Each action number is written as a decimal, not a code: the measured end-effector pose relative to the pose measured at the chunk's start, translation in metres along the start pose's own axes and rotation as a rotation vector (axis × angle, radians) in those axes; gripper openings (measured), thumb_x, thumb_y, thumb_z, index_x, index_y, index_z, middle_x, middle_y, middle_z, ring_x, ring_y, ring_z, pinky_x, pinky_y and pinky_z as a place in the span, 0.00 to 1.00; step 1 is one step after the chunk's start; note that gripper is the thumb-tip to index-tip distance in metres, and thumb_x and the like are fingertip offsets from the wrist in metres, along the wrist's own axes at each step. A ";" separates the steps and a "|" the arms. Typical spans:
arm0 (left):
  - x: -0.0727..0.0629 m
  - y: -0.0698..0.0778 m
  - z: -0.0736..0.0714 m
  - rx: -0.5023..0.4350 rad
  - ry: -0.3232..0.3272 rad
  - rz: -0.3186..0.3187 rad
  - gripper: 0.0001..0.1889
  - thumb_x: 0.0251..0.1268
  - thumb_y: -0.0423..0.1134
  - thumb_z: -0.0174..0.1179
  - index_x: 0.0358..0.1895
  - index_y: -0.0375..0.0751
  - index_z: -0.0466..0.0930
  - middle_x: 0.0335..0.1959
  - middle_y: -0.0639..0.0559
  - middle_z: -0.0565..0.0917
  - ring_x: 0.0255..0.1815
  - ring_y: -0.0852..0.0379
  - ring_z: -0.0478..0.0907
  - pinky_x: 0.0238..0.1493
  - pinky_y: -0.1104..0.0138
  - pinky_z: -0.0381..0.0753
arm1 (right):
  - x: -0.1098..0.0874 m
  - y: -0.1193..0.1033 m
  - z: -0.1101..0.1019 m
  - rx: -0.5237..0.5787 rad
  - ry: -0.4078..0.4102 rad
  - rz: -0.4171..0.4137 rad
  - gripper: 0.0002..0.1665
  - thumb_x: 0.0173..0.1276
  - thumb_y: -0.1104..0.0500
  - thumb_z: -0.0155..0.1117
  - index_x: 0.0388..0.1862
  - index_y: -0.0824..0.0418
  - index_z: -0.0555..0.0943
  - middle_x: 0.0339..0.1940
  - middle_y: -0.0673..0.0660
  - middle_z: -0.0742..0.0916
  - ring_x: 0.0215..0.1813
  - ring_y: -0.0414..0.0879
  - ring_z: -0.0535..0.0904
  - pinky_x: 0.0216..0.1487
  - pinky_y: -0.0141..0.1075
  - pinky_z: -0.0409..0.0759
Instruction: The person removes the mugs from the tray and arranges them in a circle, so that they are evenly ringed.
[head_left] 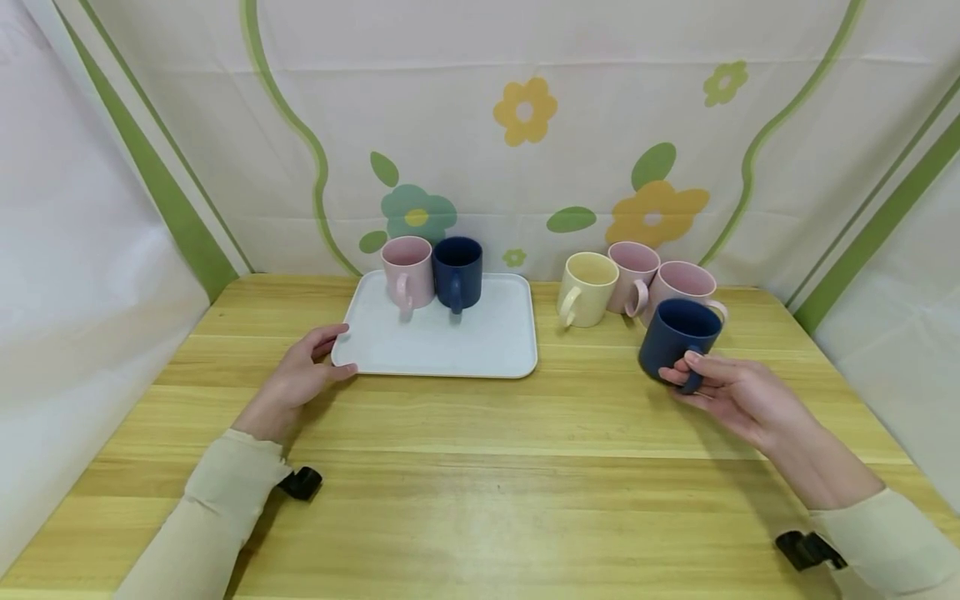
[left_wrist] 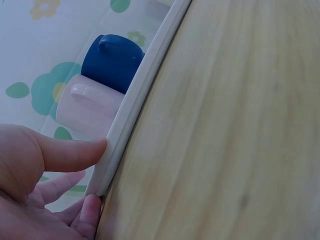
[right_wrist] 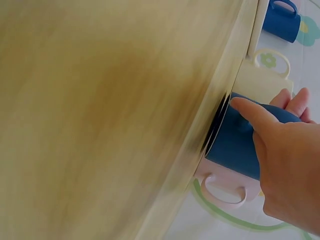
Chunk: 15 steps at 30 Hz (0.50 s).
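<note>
A person's right hand point(head_left: 738, 404) grasps the handle of a navy-blue, smooth, straight-sided mug point(head_left: 670, 342), its grip closed with thumb and fingers on the loop. This mug is at about 2 o'clock from the table's middle, and its handle points to 5 o'clock; whether its base touches the table cannot be told.

The left hand point(head_left: 303, 367) grasps the 8 o'clock corner of a white, rectangular, shallow tray point(head_left: 442, 346) with rounded corners and a raised rim; its thumb lies against the front edge. The tray lies flat at about 11 o'clock. It holds two upright mugs near its back edge: a pale pink cylindrical mug point(head_left: 411, 277) at its 11 o'clock and a second navy mug point(head_left: 461, 275) just beside it at 1 o'clock, both handles toward 6 o'clock.

Close around the grasped mug stand three more upright cylindrical mugs: a pale yellow one point(head_left: 588, 290) at its 10 o'clock, handle toward 8; a pink one point(head_left: 628, 279) at 11; and another pink one point(head_left: 678, 285) at 12, partly hidden, handle toward 4.

The table point(head_left: 480, 483) has light, yellowish wood grain in long bands. A creased white fabric backdrop point(head_left: 450, 50) rises at 12 o'clock, printed with orange, teal and green flowers.
</note>
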<state>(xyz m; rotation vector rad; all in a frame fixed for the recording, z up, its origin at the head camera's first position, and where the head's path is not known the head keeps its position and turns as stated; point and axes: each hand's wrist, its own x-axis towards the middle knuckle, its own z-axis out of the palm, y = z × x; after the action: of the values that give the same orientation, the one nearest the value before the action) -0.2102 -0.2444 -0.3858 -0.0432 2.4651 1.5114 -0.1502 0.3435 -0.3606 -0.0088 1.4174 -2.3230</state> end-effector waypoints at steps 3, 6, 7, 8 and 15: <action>0.000 0.000 0.000 -0.001 0.000 -0.002 0.43 0.75 0.32 0.65 0.87 0.41 0.52 0.86 0.32 0.57 0.85 0.35 0.55 0.82 0.43 0.59 | 0.000 -0.001 -0.003 -0.020 -0.001 0.010 0.22 0.87 0.67 0.44 0.46 0.66 0.88 0.45 0.59 0.93 0.55 0.48 0.92 0.59 0.40 0.88; 0.001 -0.001 0.000 -0.005 0.000 -0.006 0.43 0.75 0.33 0.65 0.87 0.41 0.52 0.86 0.32 0.56 0.85 0.35 0.55 0.82 0.43 0.58 | -0.001 -0.002 -0.006 -0.047 0.001 0.014 0.23 0.88 0.66 0.44 0.47 0.65 0.89 0.45 0.58 0.93 0.56 0.47 0.92 0.59 0.38 0.88; 0.000 -0.001 0.000 -0.006 0.000 -0.007 0.43 0.75 0.33 0.65 0.87 0.41 0.52 0.86 0.32 0.56 0.85 0.35 0.55 0.82 0.43 0.58 | -0.001 -0.002 -0.006 -0.051 0.000 0.014 0.23 0.88 0.66 0.44 0.47 0.65 0.89 0.46 0.58 0.93 0.56 0.47 0.92 0.59 0.38 0.87; 0.000 0.000 0.000 -0.005 0.001 -0.006 0.43 0.75 0.33 0.65 0.87 0.41 0.52 0.86 0.32 0.56 0.85 0.35 0.55 0.82 0.42 0.58 | -0.002 -0.002 -0.007 -0.053 -0.001 0.012 0.23 0.88 0.66 0.43 0.47 0.65 0.89 0.46 0.58 0.93 0.56 0.47 0.92 0.59 0.38 0.87; 0.000 -0.001 0.001 -0.003 0.002 0.000 0.43 0.74 0.32 0.65 0.86 0.40 0.53 0.86 0.32 0.57 0.84 0.34 0.56 0.82 0.42 0.58 | -0.003 -0.006 -0.012 -0.072 -0.010 0.012 0.24 0.88 0.66 0.42 0.47 0.65 0.89 0.45 0.57 0.93 0.56 0.46 0.92 0.59 0.36 0.87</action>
<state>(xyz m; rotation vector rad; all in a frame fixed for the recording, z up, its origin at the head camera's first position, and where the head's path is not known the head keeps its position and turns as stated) -0.2098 -0.2438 -0.3867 -0.0444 2.4645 1.5155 -0.1526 0.3572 -0.3607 -0.0322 1.4912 -2.2580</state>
